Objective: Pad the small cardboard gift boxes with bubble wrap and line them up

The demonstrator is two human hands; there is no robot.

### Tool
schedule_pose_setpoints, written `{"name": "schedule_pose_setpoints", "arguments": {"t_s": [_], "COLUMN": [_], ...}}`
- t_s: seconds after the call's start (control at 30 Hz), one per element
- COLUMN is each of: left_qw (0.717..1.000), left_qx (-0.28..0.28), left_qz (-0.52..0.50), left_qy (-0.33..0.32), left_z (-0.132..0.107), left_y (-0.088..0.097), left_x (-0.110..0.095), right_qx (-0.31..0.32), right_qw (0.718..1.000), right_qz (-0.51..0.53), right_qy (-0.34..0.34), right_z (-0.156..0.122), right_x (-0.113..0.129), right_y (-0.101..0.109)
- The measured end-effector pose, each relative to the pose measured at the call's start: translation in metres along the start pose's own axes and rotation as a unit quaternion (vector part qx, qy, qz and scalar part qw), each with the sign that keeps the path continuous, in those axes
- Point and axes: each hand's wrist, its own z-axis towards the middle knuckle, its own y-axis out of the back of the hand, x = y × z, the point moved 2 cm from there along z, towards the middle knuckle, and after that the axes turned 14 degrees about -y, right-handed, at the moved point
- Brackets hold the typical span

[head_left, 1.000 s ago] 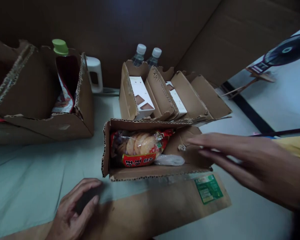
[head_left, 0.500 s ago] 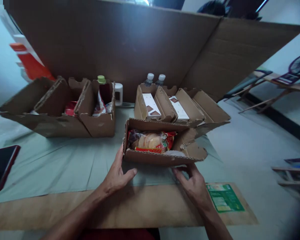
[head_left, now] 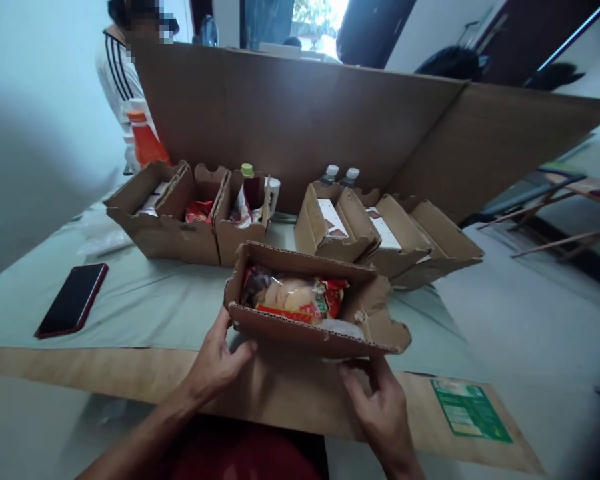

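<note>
A narrow open-topped cardboard box (head_left: 300, 333) is in front of me at the table's near side, its opening tilted toward me. Inside lies a clear and red snack packet (head_left: 293, 297) with round pale pieces, beside a whitish plastic item (head_left: 341, 328). My left hand (head_left: 220, 363) holds the box's left end, thumb stretched along the front and fingers partly hidden by the cardboard. Under the right part of the box, my right hand (head_left: 377, 393) supports the lower edge with curled fingers, their tips hidden.
More cardboard boxes (head_left: 180, 240) holding packets stand left; others (head_left: 337, 247) with white cartons stand right. Behind rise a tall cardboard panel (head_left: 300, 113) and bottles (head_left: 351, 176). A phone (head_left: 73, 300) lies left, a green printed sheet (head_left: 470, 410) right. A person (head_left: 117, 70) is beyond the panel.
The view has swung left and up, showing more of the left side and a person. The held box has come left and nearer to me, both hands staying on it.
</note>
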Motion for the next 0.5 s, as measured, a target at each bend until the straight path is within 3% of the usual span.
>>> {"name": "schedule_pose_setpoints", "arguments": {"t_s": [0.1, 0.2, 0.27, 0.37, 0.5], "left_qw": [1.000, 0.999, 0.999, 0.999, 0.994], "left_qx": [-0.010, -0.001, -0.001, -0.048, -0.092], "left_qz": [-0.011, -0.032, -0.036, -0.001, 0.014], "left_qy": [-0.012, -0.019, -0.014, 0.023, 0.060], "left_z": [0.011, 0.022, 0.019, -0.005, -0.042], "left_y": [-0.003, 0.003, 0.006, 0.005, -0.012], "left_x": [0.012, 0.031, 0.043, 0.054, 0.057], "right_qx": [0.015, 0.024, 0.019, 0.033, 0.143], "right_qw": [0.999, 0.997, 0.995, 0.990, 0.977], "right_qz": [0.021, 0.040, 0.060, 0.098, 0.138], "right_qy": [-0.025, -0.053, -0.076, -0.092, -0.081], "right_z": [-0.030, -0.037, -0.024, 0.010, 0.044], "right_x": [-0.027, -0.040, -0.041, -0.035, -0.028], "right_y": [-0.001, -0.003, 0.002, 0.010, 0.006]}}
